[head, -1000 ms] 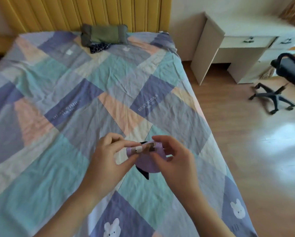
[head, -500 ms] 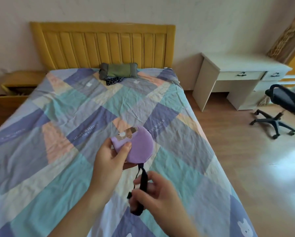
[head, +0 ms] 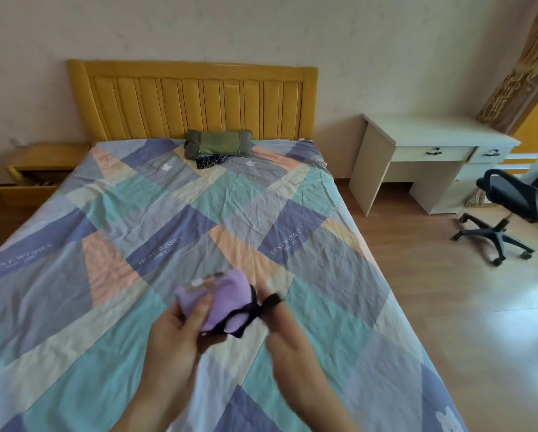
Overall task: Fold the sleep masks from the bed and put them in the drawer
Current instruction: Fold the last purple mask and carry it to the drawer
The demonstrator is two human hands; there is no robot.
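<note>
A folded purple sleep mask (head: 227,294) is held above the patchwork bed (head: 155,232). My left hand (head: 183,325) grips it from below, thumb pressed on its front. Its black elastic strap (head: 261,307) runs across the mask's lower right side to my right hand (head: 289,332), which holds the strap's end between the fingers. Both hands are blurred by motion. An open drawer (head: 27,185) shows in the yellow nightstand at the far left of the bed. A dark patterned cloth (head: 210,161) lies by the pillow; I cannot tell what it is.
A green pillow (head: 219,144) lies at the yellow headboard (head: 192,98). A white desk (head: 432,157) with two shut drawers stands to the right. A black office chair (head: 507,213) sits on the wooden floor beside it.
The view has tilted up toward the headboard. My right hand has risen from below the mask and drawn the black strap across its right side. My left hand still holds the mask.
</note>
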